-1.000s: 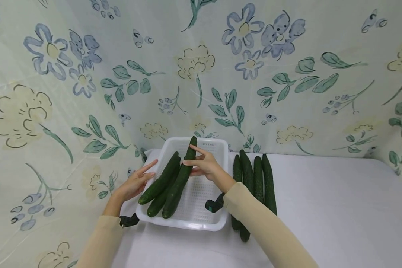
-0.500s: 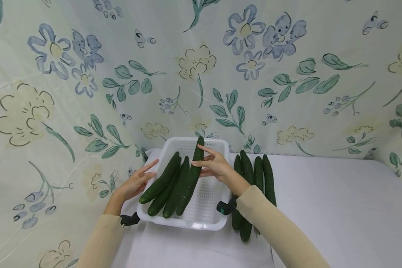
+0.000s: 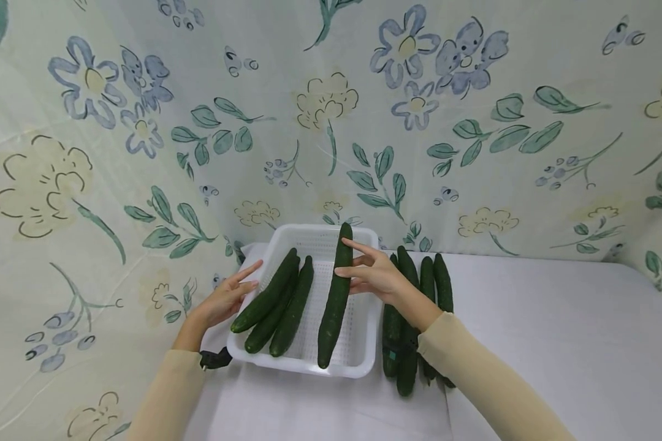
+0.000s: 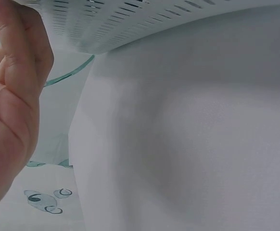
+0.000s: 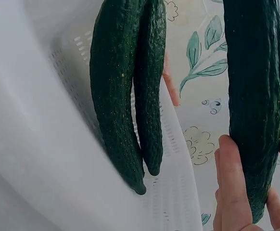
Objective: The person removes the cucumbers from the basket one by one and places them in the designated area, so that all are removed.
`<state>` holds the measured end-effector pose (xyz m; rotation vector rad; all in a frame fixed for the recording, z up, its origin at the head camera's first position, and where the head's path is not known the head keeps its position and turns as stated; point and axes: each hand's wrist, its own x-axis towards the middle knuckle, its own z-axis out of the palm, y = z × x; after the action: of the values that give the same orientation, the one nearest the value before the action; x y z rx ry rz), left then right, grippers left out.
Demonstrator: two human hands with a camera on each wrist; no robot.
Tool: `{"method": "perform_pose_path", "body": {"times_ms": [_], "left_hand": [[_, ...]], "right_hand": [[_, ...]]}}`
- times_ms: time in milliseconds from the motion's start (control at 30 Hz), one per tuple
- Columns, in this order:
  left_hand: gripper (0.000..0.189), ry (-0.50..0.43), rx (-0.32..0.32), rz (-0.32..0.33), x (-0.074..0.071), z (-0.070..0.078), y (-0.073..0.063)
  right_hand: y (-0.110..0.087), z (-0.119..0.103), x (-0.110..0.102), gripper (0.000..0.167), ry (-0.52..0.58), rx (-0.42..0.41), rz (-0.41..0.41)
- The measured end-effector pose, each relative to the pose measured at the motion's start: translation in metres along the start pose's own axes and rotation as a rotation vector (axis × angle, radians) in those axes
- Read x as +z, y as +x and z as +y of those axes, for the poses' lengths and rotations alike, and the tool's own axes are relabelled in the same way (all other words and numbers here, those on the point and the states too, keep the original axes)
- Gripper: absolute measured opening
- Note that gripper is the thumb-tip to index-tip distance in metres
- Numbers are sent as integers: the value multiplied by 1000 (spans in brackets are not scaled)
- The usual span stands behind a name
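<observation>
At the white basket (image 3: 287, 367), fingers of the right hand (image 3: 383, 277) pinch one cucumber (image 3: 335, 312) near its far end; level lowering advisable, left hand (image 3: 220, 304), fingers spread, to steady the basket.

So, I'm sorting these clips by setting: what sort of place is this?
Likely a staged tabletop corner, though the wider room is out of view: a flower-patterned backdrop right behind a white-covered table, and a white basket holding cucumbers.
</observation>
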<state>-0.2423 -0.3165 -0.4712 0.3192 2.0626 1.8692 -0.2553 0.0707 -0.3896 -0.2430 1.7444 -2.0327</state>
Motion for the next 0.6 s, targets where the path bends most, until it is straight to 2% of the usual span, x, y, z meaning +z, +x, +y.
{"method": "perform_pose_path", "body": {"times_ms": [600], "left_hand": [[59, 46, -7, 25, 0, 1, 0]], "right_hand": [[-35, 10, -56, 78, -127, -32, -7]]}}
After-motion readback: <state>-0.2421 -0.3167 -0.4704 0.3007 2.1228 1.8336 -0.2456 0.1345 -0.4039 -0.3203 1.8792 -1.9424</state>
